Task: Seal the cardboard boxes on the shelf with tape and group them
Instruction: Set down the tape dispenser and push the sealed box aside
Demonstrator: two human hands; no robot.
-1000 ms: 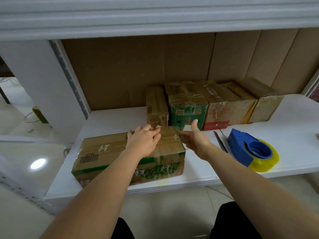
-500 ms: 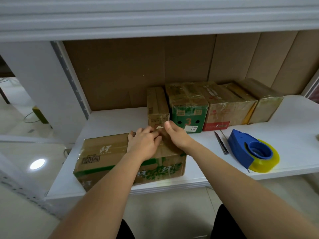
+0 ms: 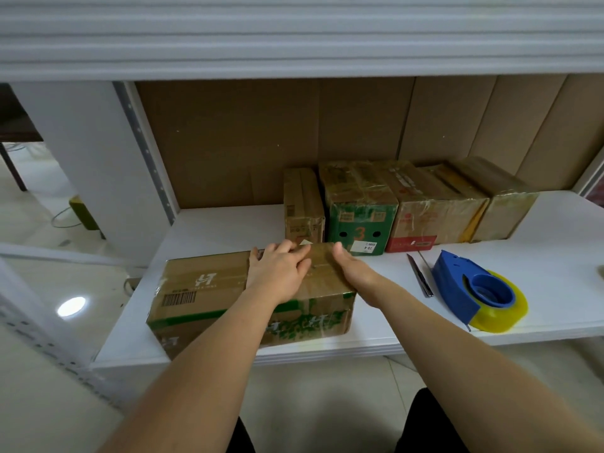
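A long brown and green cardboard box (image 3: 209, 289) lies at the front left of the white shelf (image 3: 228, 223). My left hand (image 3: 277, 273) rests flat on its top near the right end, fingers spread. My right hand (image 3: 353, 273) lies along the box's right top edge, thumb up, fingers over the side. A row of taped boxes stands at the back: a narrow brown one (image 3: 302, 204), a green one (image 3: 359, 207), a red-striped one (image 3: 425, 207) and a plain brown one (image 3: 496, 201). A blue tape dispenser (image 3: 474, 289) with yellow tape sits at the right.
A box cutter (image 3: 420, 276) lies between the front box and the dispenser. Brown cardboard lines the shelf's back wall (image 3: 261, 135). A white upright (image 3: 98, 158) closes the left side, and another shelf hangs overhead (image 3: 294, 37). Tiled floor shows below.
My right hand moved from off the box's far right corner onto its top, then slid down along the right edge. My left hand stayed pressed on the box top.
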